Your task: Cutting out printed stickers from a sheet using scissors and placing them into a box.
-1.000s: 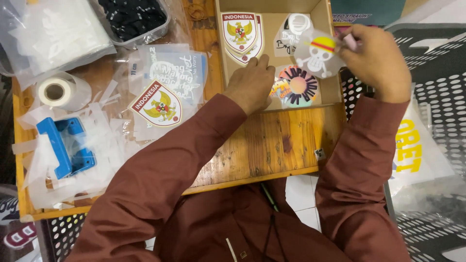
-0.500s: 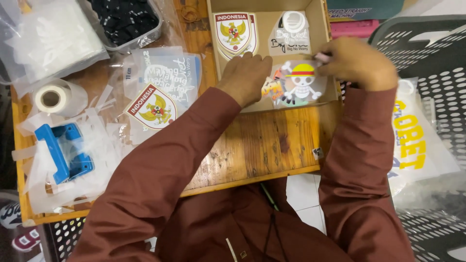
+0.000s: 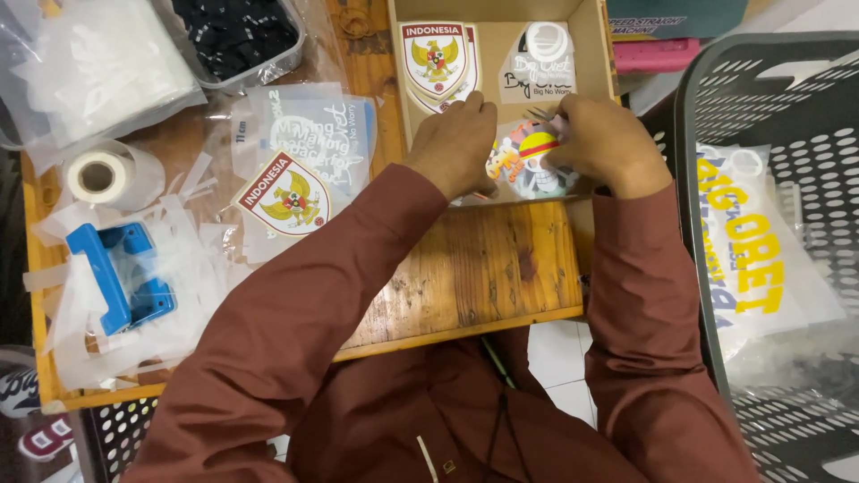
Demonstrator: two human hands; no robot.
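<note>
I have both hands inside the shallow cardboard box [image 3: 595, 54] at the far edge of the wooden table [image 3: 465, 268]. My left hand [image 3: 456, 143] lies palm-down with fingers curled, pressing on the near-left part of the box floor; whether it pinches anything under the fingers I cannot tell. My right hand [image 3: 604, 143] is closed in a pinch on the cartoon sticker [image 3: 528, 165] — a round, multicoloured cut-out with a striped hat — which lies between the two hands, touching both.

Step in hand, as I judge it: sorting or seating stickers in the box. The next move calls for a firm fingertip grip on the sticker's edge, with the left hand steadying the stack beneath.

Just beyond the left hand lies a shield-shaped emblem sticker [image 3: 436, 63]; beyond the right hand, a clear sheet with white lettering [image 3: 541, 67]. Well to the left of the left hand — a second emblem sticker [image 3: 284, 192], a tape roll [image 3: 97, 174] and a blue tool [image 3: 121, 277]. A dark plastic basket [image 3: 787, 89] stands right of the right hand.
</note>
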